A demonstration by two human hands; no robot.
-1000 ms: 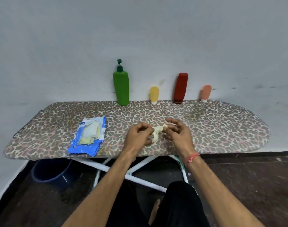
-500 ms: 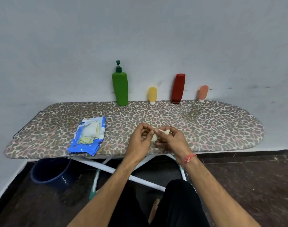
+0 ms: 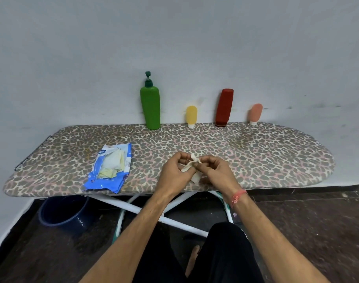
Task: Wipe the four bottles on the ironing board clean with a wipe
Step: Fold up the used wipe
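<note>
Along the back edge of the leopard-print ironing board (image 3: 266, 156), against the wall, stand a green pump bottle (image 3: 150, 107), a small yellow tube (image 3: 191, 116), a dark red bottle (image 3: 224, 107) and a small peach tube (image 3: 255, 113). Over the board's front middle, my left hand (image 3: 175, 170) and my right hand (image 3: 217, 172) both pinch a crumpled pale wipe (image 3: 192, 164) between their fingertips. Most of the wipe is hidden by my fingers. All the bottles stand well beyond my hands.
A blue wipes packet (image 3: 111, 168) lies open on the board's left front. Under the board are white crossed legs (image 3: 133, 209) and a dark blue bucket (image 3: 62, 215) on the floor at left. My dark-clothed knee (image 3: 225, 252) is below.
My hands have drawn closer together and bunched the wipe up between the fingertips. The bottles and packet have not moved.
</note>
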